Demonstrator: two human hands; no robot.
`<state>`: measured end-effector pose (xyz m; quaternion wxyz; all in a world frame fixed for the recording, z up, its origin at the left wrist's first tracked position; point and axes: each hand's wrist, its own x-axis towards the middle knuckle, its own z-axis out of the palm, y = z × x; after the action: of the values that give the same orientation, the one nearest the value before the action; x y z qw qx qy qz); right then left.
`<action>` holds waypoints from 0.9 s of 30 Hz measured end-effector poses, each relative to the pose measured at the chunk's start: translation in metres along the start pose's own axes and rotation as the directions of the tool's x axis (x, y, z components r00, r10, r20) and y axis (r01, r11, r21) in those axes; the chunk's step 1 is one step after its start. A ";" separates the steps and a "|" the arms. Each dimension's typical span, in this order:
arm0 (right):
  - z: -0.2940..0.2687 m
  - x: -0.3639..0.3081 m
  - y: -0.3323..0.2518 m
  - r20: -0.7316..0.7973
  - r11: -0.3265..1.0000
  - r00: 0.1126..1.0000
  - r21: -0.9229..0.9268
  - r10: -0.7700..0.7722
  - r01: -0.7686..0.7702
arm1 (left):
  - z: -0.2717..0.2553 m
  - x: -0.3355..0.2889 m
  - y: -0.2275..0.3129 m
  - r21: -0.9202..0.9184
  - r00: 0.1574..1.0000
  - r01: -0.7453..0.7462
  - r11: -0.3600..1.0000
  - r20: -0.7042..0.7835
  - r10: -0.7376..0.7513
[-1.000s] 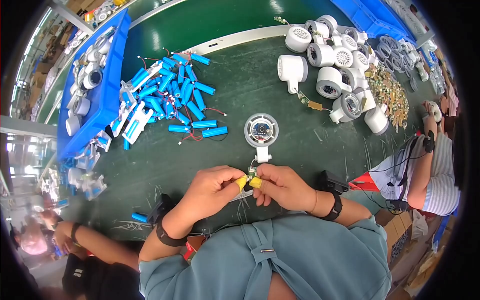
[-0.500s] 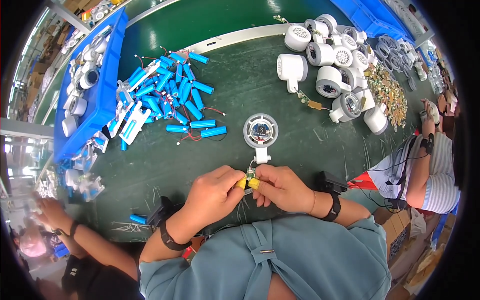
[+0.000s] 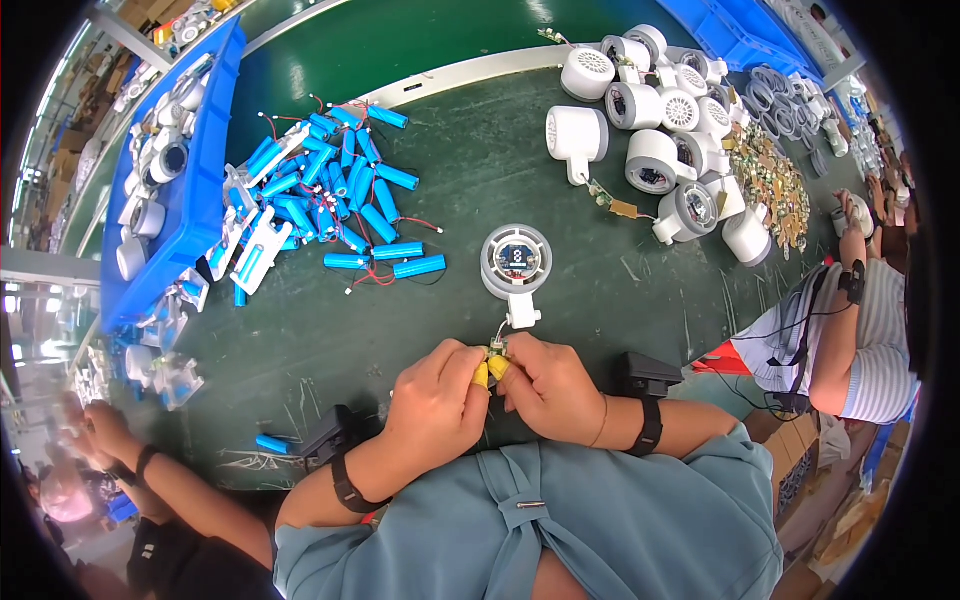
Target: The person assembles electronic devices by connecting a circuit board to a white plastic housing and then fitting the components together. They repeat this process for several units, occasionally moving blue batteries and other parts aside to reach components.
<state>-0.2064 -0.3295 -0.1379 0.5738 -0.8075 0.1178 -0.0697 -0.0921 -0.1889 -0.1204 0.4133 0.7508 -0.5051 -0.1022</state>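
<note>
Because the board (image 3: 497, 347) is probably light, stiff and fragile, hold it by its edges and put no strain on the thin wire (image 3: 502, 329). Your left hand (image 3: 440, 395) and right hand (image 3: 550, 388) both pinch the board, which sits between them, just on your side of the white unit (image 3: 516, 262)

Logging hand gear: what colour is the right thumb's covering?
The covering is yellow, clearest in the head view.

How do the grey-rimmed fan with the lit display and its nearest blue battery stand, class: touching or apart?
Apart. The head view shows green tabletop between the grey-rimmed fan and the nearest blue battery.
</note>
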 end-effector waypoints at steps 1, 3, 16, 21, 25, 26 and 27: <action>0.000 0.000 0.000 -0.003 1.000 1.000 -0.011 -0.007 0.007 | 0.001 -0.001 -0.002 0.013 1.000 -0.020 1.000 0.006 0.020; 0.001 0.000 0.001 -0.006 1.000 1.000 -0.021 -0.012 0.012 | 0.002 -0.001 -0.002 0.026 0.999 -0.040 0.999 0.014 0.039; 0.002 -0.001 -0.003 -0.068 0.999 0.998 0.032 0.000 0.002 | -0.019 0.012 -0.008 -0.248 0.960 0.225 0.942 0.220 -0.171; 0.002 -0.001 -0.004 -0.061 1.000 0.998 -0.010 0.000 -0.001 | -0.015 0.013 -0.008 -0.134 0.949 0.259 0.957 0.220 -0.226; 0.002 -0.001 -0.006 -0.063 1.000 0.998 -0.010 -0.004 0.004 | -0.014 0.017 -0.006 -0.152 0.925 0.327 0.933 0.254 -0.283; 0.002 -0.001 -0.006 -0.060 1.000 0.998 -0.009 -0.003 0.002 | -0.014 0.018 -0.005 -0.156 0.925 0.328 0.932 0.256 -0.282; 0.002 -0.001 -0.006 -0.065 1.000 0.998 -0.010 -0.002 0.002 | -0.014 0.019 -0.005 -0.160 0.924 0.328 0.931 0.258 -0.281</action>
<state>-0.2062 -0.3259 -0.1329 0.5657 -0.8077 0.1358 -0.0959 -0.0721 -0.1968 -0.1103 0.4044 0.7579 -0.4132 -0.3022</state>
